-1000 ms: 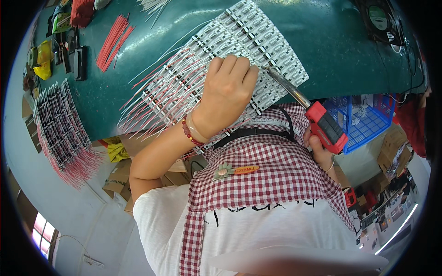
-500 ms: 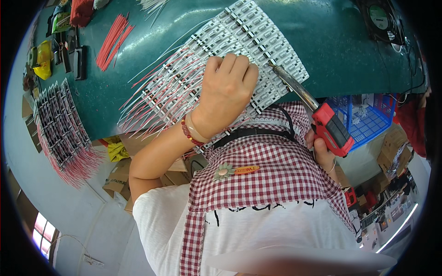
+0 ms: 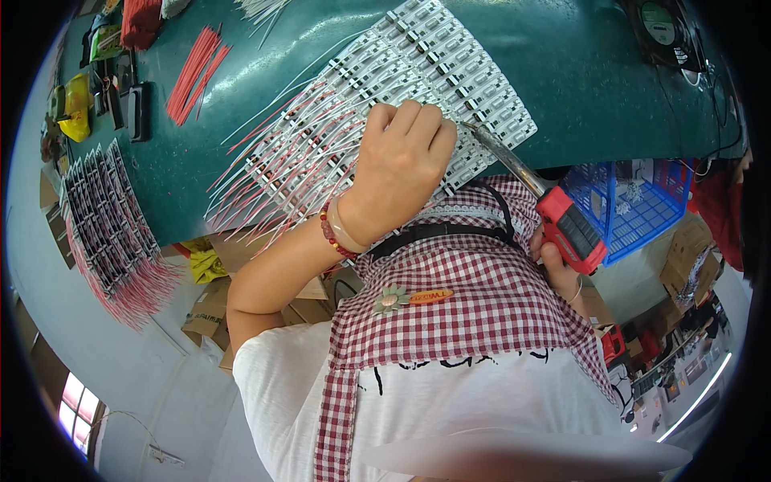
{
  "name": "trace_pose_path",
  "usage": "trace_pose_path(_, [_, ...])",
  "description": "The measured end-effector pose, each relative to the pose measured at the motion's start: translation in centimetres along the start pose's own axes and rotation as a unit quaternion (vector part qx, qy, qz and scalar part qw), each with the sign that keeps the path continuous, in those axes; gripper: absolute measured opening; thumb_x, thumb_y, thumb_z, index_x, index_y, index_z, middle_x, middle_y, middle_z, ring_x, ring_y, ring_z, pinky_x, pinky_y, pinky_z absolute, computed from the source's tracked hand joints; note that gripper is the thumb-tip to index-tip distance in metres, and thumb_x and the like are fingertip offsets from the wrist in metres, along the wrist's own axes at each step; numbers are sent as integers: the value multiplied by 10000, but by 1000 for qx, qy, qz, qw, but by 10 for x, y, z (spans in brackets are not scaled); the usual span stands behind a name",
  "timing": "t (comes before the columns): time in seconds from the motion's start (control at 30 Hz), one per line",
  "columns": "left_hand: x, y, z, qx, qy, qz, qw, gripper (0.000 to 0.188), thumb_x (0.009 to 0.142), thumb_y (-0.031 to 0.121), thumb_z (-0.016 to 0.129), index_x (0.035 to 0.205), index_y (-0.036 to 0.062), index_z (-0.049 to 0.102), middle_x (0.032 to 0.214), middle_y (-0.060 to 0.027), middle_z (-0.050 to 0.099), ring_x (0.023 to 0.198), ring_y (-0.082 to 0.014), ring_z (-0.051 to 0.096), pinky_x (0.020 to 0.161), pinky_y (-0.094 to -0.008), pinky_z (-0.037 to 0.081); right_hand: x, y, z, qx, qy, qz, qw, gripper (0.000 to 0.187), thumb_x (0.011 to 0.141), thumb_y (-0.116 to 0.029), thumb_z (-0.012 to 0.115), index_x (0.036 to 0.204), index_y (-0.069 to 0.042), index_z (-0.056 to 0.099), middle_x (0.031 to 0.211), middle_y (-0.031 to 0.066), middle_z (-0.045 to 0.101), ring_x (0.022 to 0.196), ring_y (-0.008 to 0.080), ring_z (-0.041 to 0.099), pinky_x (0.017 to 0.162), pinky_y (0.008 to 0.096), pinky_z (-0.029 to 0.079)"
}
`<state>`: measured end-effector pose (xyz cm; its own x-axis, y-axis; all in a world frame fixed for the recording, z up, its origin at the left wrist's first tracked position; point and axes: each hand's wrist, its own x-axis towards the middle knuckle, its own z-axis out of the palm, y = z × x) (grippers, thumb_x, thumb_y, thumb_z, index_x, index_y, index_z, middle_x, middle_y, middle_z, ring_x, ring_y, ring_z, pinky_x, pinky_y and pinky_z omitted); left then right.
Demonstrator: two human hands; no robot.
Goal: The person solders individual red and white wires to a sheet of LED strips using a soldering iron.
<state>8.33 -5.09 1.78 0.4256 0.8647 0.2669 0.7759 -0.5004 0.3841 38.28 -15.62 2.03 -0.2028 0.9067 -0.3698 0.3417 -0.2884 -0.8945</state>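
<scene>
A large panel of small white circuit boards [image 3: 491,88] lies tilted at the green bench's near edge. Thin red and white wires [image 3: 265,173] fan out from its left part. Over the middle of the panel, my left hand [image 3: 408,157] is curled closed, back upward; its fingertips and anything between them are hidden. Below the bench edge, my right hand [image 3: 557,265] grips a soldering iron [image 3: 569,226] by its red and black handle. The iron's metal shaft slants up and left, its tip close beside my left fingers, over the boards.
Red cut wires [image 3: 195,76] lie at the back left of the green bench [image 3: 578,72]. A wired board stack [image 3: 112,217] hangs over the left edge. A black fan [image 3: 662,32] stands far right, above a blue plastic basket [image 3: 634,209]. Cardboard boxes [image 3: 687,253] sit lower right.
My left hand has shifted slightly right and toward me. The soldering iron has moved a little left, bringing its tip closer to the left fingers.
</scene>
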Motion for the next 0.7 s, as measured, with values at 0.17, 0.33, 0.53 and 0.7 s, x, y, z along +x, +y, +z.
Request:
trace_pose_path(0.17, [1, 1, 1, 3, -2, -2, 1000, 186, 712, 33, 629, 894, 65, 650, 763, -37, 473, 735, -199, 504, 676, -345, 364, 3, -15, 4, 78, 12, 1, 997, 306, 884, -304, 695, 884, 0, 660, 754, 51, 645, 672, 153, 609, 636, 279, 469])
trace_pose_path(0.33, [2, 2, 0, 5, -1, -4, 1000, 179, 712, 33, 626, 886, 73, 645, 759, -33, 471, 733, -198, 505, 673, -346, 362, -1, -11, 1, 136, 10, 34, 990, 340, 886, -319, 695, 954, 11, 645, 795, 54, 632, 710, 142, 599, 637, 276, 473])
trace_pose_path(0.53, [16, -17, -17, 79, 22, -17, 996, 117, 740, 121, 666, 839, 86, 615, 787, -41, 518, 770, -208, 530, 679, -356, 386, 7, -19, 8, 173, 44, -14, 984, 542, 909, -409, 654, 1198, 36, 548, 747, 47, 576, 638, 123, 534, 583, 256, 435])
trace_pose_path(0.7, [78, -134, -31, 128, 103, -146, 976, 109, 785, 98, 657, 857, 20, 633, 859, -162, 598, 865, -366, 593, 750, -448, 497, 12, -11, 1, 169, 42, -26, 984, 659, 907, -483, 631, 1284, 34, 475, 730, 41, 547, 617, 114, 507, 568, 255, 425])
